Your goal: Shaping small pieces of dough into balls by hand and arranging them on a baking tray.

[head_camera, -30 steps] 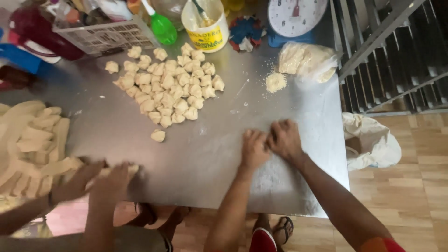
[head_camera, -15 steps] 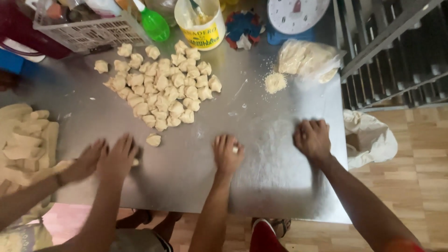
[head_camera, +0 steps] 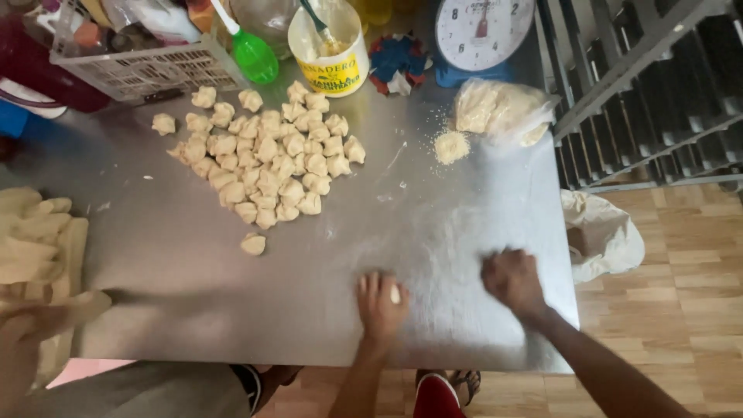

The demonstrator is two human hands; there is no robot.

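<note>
Two hands pressed flat on a steel worktop (head_camera: 193, 286), near its front edge. Left hand (head_camera: 381, 303) spread, palm down, over a small dough piece (head_camera: 395, 293) peeking out beside the fingers. Right hand (head_camera: 512, 280) cupped and blurred, well apart to the right; whatever lies beneath, impossible to tell. Farther back, a heap of cut dough pieces (head_camera: 271, 166) not yet rounded, with one stray piece (head_camera: 253, 244) nearer the front. Most of the pile seemingly left to shape. Far left, a stack of pale dough strips (head_camera: 35, 232) and a co-worker's blurred hand (head_camera: 31, 325). Along the back edge, a tub (head_camera: 331, 58), green bottle (head_camera: 254, 54), wire basket (head_camera: 147, 70), dial scale (head_camera: 481, 35), bagged dough (head_camera: 499, 112).
</note>
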